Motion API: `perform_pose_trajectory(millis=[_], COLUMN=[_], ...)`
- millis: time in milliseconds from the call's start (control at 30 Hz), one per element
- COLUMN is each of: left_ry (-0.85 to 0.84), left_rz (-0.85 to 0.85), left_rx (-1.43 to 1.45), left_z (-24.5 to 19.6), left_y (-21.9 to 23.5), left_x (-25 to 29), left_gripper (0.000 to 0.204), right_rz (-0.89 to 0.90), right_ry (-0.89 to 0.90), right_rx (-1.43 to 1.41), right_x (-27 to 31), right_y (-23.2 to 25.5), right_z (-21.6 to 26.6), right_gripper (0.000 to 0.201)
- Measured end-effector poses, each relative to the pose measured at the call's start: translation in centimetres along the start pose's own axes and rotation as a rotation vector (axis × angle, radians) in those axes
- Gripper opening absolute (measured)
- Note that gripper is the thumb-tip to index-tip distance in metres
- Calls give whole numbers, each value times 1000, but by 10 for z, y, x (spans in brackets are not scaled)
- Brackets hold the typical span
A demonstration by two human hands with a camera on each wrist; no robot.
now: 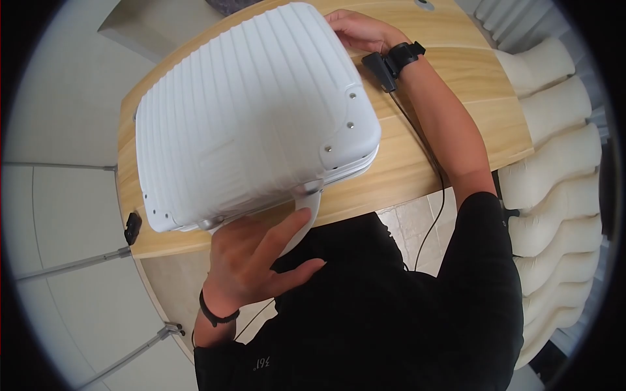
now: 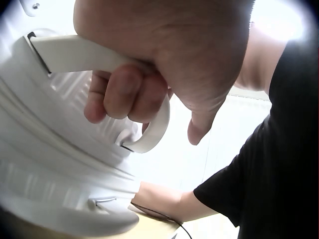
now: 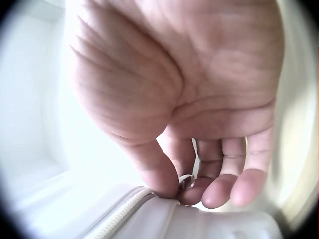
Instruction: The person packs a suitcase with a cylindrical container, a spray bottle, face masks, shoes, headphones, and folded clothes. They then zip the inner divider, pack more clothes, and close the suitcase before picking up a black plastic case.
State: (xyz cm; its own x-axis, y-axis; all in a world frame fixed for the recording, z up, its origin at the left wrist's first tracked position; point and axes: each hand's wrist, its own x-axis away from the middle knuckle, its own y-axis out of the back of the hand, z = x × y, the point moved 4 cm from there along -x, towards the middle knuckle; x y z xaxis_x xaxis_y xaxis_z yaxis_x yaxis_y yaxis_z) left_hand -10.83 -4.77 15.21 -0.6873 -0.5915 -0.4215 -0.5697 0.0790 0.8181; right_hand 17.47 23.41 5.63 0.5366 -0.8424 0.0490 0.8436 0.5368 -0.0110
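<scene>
A white suitcase with a ribbed shell lies flat on the wooden table, its carry handle on the side toward the person. My left hand grips that handle: the lower fingers curl round it in the left wrist view, while the thumb sticks out and the index finger reaches along the handle. At the far right edge of the case, my right hand pinches a small shiny zipper pull between thumb and fingers. The zipper runs along the rim up to those fingertips.
The wooden table extends to the right of the case. A black cable runs from the right wrist camera past the table edge. A small black object sits at the table's left edge. A cream padded seat stands at the right.
</scene>
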Motion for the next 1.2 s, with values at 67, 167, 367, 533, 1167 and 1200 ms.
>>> perform_pose_trajectory(millis=[67,167,367,533,1167,1200], left_ry=[18,93,194,270,371,370], left_rz=[3,49,17,22,-123,-121], left_rx=[24,39,11,-26,124,120], left_z=[2,7,27,52,128,127], left_y=[4,11,29,56,96,95], left_x=[7,10,33,42,96,95], left_gripper=[63,62,58,40,55,55], right_rz=[-13,-207,-356,-316,-136,-235], right_ry=[20,129,257,142,60,97], right_rx=[30,327,524,397,-22,84], right_x=[-1,-2,22,52,111,119], right_y=[-1,-8,-23,-31,-63,-67], right_z=[2,19,31,48,32,34], right_gripper=[31,26,22,25,25,23])
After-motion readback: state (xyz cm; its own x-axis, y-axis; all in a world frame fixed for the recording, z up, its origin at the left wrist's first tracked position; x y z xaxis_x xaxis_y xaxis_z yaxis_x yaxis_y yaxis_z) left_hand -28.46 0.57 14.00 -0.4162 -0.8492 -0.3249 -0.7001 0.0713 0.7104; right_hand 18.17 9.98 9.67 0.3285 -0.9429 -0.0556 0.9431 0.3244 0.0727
